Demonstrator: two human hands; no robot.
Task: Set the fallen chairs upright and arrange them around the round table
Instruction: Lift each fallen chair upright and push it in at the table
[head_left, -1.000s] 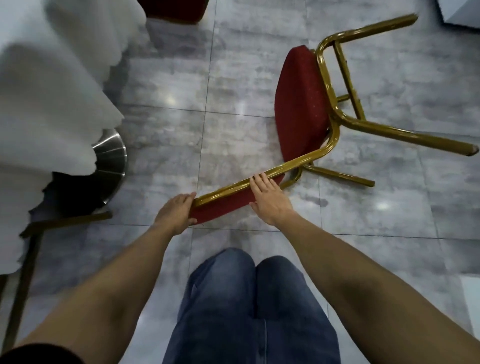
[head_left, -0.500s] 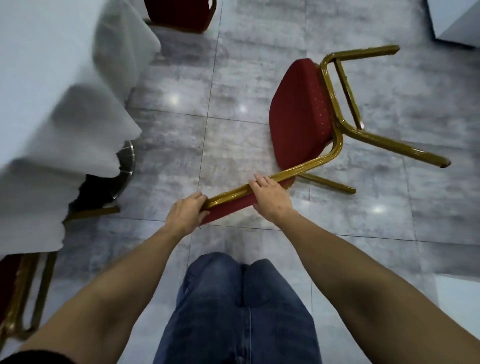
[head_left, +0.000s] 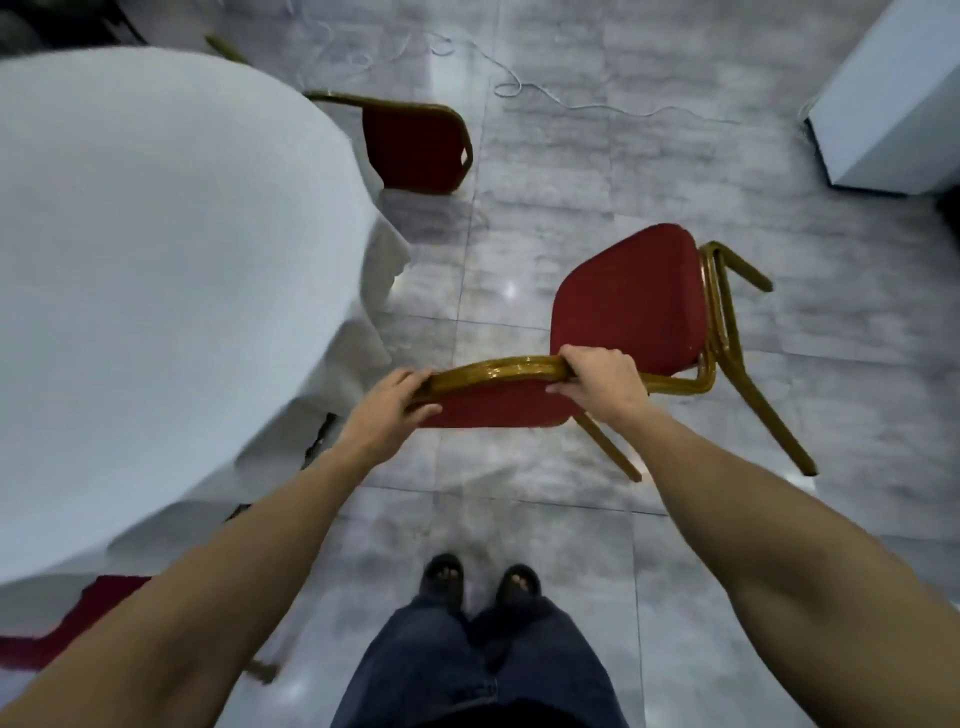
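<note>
Both hands clamp the curved top rail of a red-cushioned chair with a gold metal frame (head_left: 631, 306): the left hand (head_left: 387, 402) curls round its left end, the right hand (head_left: 602, 384) round its right end. The chair stands tilted on the grey marbled tile floor (head_left: 545, 234), seat facing up, just right of the round table under a white cloth (head_left: 156, 260). Beyond the table's far edge sits a second red and gold chair (head_left: 415, 148), near the cloth. A red patch at the lower left (head_left: 98, 597) peeks from under the cloth — possibly another chair. A thin white cord (head_left: 519, 88) trails across the floor toward a white cabinet (head_left: 893, 98) — well apart from the held chair.
</note>
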